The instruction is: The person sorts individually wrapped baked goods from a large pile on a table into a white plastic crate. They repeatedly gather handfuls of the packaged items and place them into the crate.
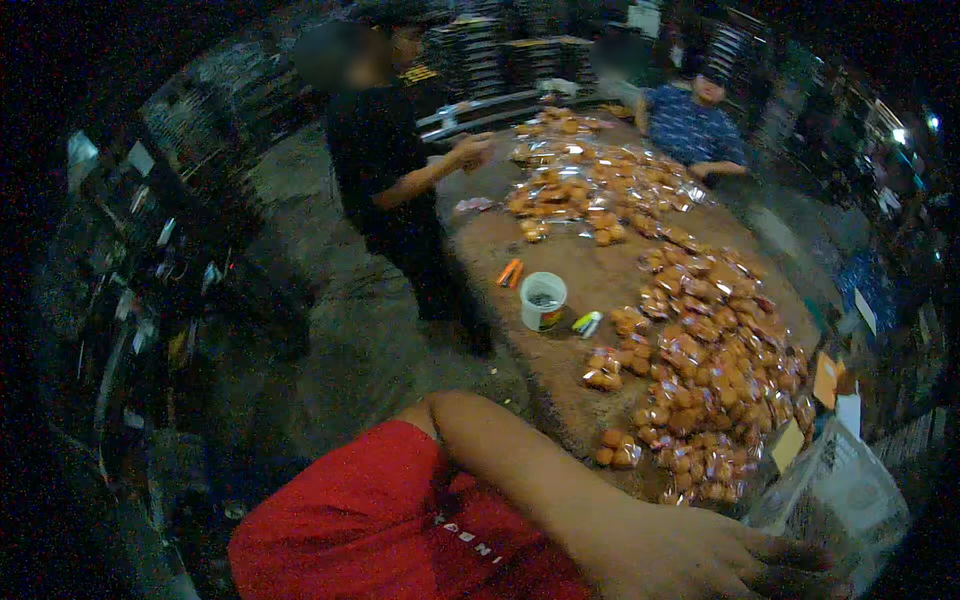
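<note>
My left hand [700, 550] reaches across the lower right from my red-clad side, fingers stretched and slightly apart at a clear plastic bag [835, 480], their tips dim. My right hand is out of view. Many clear packets of golden-brown rounded pieces [710, 360] cover the right of a brown table [530, 370], with another heap [570, 180] at its far end. A translucent tub [543, 300] of small dark contents stands between an orange stapler-like tool [510, 273] and a yellow-and-white one [587, 323].
A person in black [375, 160] stands at the table's left, arm held out over it. Another in a blue patterned top [690, 130] is at the far right. Grey floor [360, 370] lies left of the table; dark cluttered shapes and stacks surround the area.
</note>
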`<state>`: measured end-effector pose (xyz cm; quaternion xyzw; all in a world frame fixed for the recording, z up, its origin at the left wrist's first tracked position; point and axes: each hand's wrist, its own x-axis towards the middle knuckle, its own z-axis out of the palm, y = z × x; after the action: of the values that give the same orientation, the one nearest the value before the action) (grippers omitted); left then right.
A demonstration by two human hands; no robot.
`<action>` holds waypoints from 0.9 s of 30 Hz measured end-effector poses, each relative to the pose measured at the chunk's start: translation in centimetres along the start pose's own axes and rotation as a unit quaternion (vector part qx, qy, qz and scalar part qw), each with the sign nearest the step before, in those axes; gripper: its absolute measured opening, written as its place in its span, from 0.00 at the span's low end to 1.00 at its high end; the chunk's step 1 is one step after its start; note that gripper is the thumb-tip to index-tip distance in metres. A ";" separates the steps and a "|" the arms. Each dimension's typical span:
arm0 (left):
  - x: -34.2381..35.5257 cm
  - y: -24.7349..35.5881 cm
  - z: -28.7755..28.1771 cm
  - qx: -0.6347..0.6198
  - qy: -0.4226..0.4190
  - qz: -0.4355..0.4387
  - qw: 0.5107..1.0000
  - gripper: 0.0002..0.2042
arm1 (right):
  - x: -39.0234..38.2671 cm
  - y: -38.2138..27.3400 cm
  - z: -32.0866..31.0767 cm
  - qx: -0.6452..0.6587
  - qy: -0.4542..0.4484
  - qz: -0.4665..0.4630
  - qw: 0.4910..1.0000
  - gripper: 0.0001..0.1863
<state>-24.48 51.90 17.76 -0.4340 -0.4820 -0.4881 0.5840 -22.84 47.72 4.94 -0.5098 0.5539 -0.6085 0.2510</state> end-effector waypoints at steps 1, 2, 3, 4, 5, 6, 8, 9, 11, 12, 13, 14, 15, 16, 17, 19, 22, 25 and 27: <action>0.5 0.0 -0.2 0.018 0.027 0.000 0.999 0.21 | 0.7 0.2 0.2 0.002 -0.021 -0.002 1.000 0.34; 0.8 0.1 -0.3 0.042 0.055 0.005 0.998 0.20 | 1.5 0.2 0.3 0.002 -0.044 -0.007 0.999 0.35; 1.2 0.1 -0.6 0.055 0.064 0.010 0.996 0.20 | 2.5 0.2 0.4 0.006 -0.067 -0.013 0.998 0.35; 1.3 0.3 -0.8 0.071 0.064 0.012 0.995 0.20 | 3.7 0.2 0.5 0.008 -0.090 -0.019 0.996 0.35; 1.4 0.5 -1.3 0.080 0.065 0.009 0.995 0.20 | 5.4 0.1 0.8 0.009 -0.113 -0.025 0.993 0.36; 1.2 0.9 -1.7 0.080 0.062 0.003 0.995 0.20 | 7.0 -0.1 1.0 0.012 -0.129 -0.035 0.991 0.36; 0.6 1.9 -2.4 0.070 0.042 -0.021 0.996 0.20 | 10.6 -0.4 1.9 0.028 -0.168 -0.056 0.984 0.37; 0.2 2.4 -2.8 0.060 0.028 -0.038 0.997 0.20 | 12.2 -0.5 2.7 0.046 -0.197 -0.062 0.977 0.37; -0.6 2.9 -3.2 0.034 -0.004 -0.074 0.997 0.20 | 14.1 -0.7 5.5 0.148 -0.267 -0.020 0.952 0.38; -1.0 2.7 -3.0 0.020 -0.022 -0.085 0.996 0.20 | 14.2 -0.9 6.5 0.188 -0.350 0.021 0.917 0.38; -1.1 2.7 -2.9 0.010 -0.036 -0.092 0.995 0.20 | 13.7 -1.1 7.8 0.323 -0.422 0.104 0.841 0.45; -1.3 2.5 -2.7 0.004 -0.043 -0.095 0.995 0.19 | 13.2 -1.4 8.9 0.407 -0.493 0.202 0.742 0.53; -1.3 2.3 -2.5 -0.001 -0.049 -0.100 0.994 0.19 | 12.5 -1.5 9.7 0.439 -0.509 0.239 0.700 0.56; -1.2 2.0 -2.4 -0.004 -0.054 -0.101 0.993 0.19 | 11.9 -1.8 10.4 0.446 -0.541 0.274 0.658 0.60; -1.2 1.8 -2.4 -0.006 -0.054 -0.104 0.993 0.19 | 11.5 -2.0 11.0 0.464 -0.568 0.294 0.613 0.63; -1.0 1.3 -2.8 -0.002 -0.055 -0.105 0.993 0.19 | 11.5 -2.4 11.7 0.424 -0.578 0.300 0.630 0.65; -1.0 1.2 -3.8 0.041 -0.050 -0.093 0.994 0.19 | 12.8 -3.3 12.5 0.404 -0.592 0.324 0.618 0.67; -1.2 1.2 -5.2 0.096 -0.041 -0.080 0.991 0.19 | 13.7 -4.0 12.5 0.387 -0.584 0.340 0.628 0.67; -1.0 1.0 -7.0 0.113 -0.042 -0.069 0.990 0.19 | 14.0 -4.0 12.0 0.344 -0.565 0.276 0.698 0.60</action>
<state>-22.60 45.40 15.63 -0.3509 -0.5867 -0.4513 0.5736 -15.97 31.61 11.85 -0.4605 0.1761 -0.2576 0.8310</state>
